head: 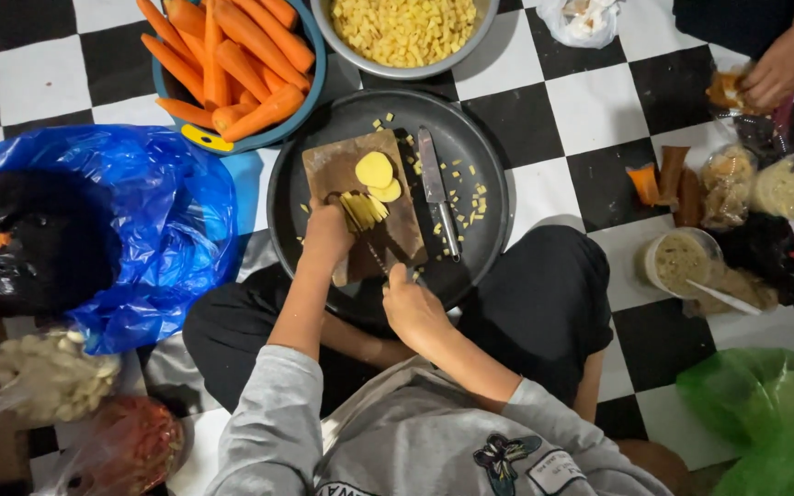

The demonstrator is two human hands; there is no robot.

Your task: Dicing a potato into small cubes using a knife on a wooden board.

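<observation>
A wooden cutting board (pixel 337 165) lies on a round dark tray (pixel 489 165) in front of my crossed legs. My left hand (pixel 326 231) presses a stack of yellow potato strips (pixel 363 209) onto the board. My right hand (pixel 411 308) grips a small knife (pixel 376 255) whose blade points at the strips from the near side. Two potato slices (pixel 377 174) rest farther back on the board. A second, larger knife (pixel 436 188) lies loose on the tray beside the board, among scattered yellow cubes.
A blue basin of peeled carrots (pixel 232 64) and a metal bowl of diced potato (pixel 403 29) stand beyond the tray. Blue and black bags (pixel 140 220) lie left, a green bag (pixel 774 413) at lower right. Another person's hand (pixel 783 64) works over food containers (pixel 682 262).
</observation>
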